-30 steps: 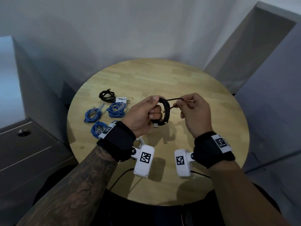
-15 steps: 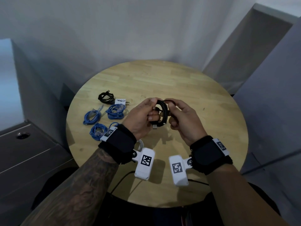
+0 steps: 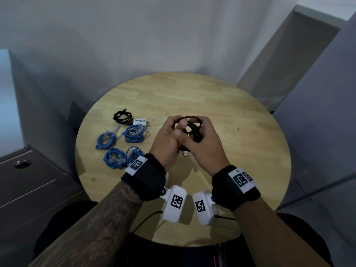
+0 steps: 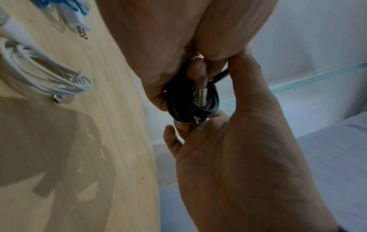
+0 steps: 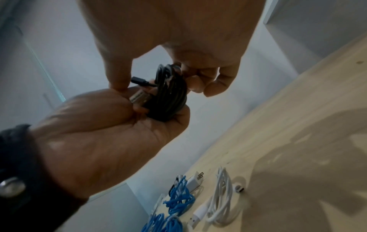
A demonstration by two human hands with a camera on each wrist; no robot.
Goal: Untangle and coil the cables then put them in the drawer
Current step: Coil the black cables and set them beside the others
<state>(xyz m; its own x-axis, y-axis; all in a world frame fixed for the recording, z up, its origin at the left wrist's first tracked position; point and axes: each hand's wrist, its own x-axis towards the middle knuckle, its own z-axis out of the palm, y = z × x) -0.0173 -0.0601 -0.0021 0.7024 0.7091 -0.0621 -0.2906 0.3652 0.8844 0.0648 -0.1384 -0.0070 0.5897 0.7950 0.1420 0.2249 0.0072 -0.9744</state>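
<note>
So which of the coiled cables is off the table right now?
The black cable gripped between left hand and right hand; the other coils lie on the table.

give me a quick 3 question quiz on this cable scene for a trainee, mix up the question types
1. True or false: the black cable coil in the hands rests on the round table.
2. Multiple choice: how many blue cable bundles lie on the table in the head view? A) two B) four C) six
3. Short answer: which hand holds the black coil?

Key:
1. False. The left hand and right hand hold it up above the table.
2. B. Four.
3. Both. In the right wrist view the left hand cups the coil from below while the right hand's fingers close on its top.
</note>
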